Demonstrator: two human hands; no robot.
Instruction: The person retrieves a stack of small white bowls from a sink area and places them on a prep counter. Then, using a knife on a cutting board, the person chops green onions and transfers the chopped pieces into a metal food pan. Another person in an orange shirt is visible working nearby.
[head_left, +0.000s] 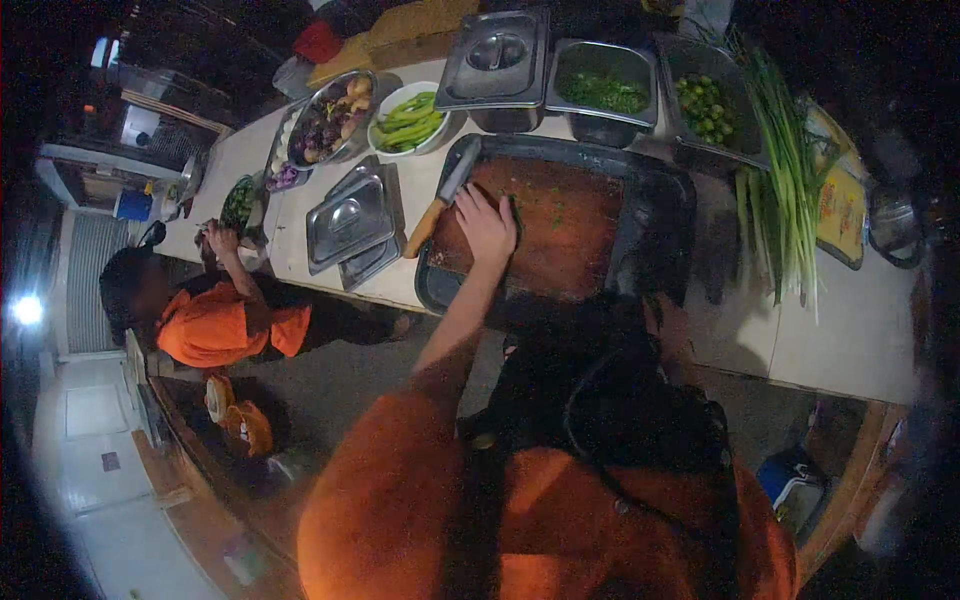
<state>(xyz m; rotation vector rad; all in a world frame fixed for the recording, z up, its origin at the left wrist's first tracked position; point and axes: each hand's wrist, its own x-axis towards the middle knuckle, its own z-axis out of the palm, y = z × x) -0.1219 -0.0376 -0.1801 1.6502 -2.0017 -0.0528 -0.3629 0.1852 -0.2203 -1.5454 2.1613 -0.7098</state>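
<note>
My left hand (486, 223) rests palm down on the left part of a reddish-brown cutting board (574, 225), and nothing shows in its grasp. Bits of chopped green herb lie on the board beyond the fingers. Just left of the hand, a kitchen knife (442, 201) with a wooden handle lies across the rim of the black tray (660, 202) under the board. In shadow at the tray's near right side, beside my black apron, is my right hand (664, 319); its fingers are too dark to make out.
Behind the tray stand a lidded steel pan (491, 60), a pan of chopped greens (604, 86), a pan of small green vegetables (705, 109) and a bowl of green peppers (409, 120). Spring onions (784, 180) lie right, steel lids (356, 221) left. A co-worker (225, 322) handles greens farther left.
</note>
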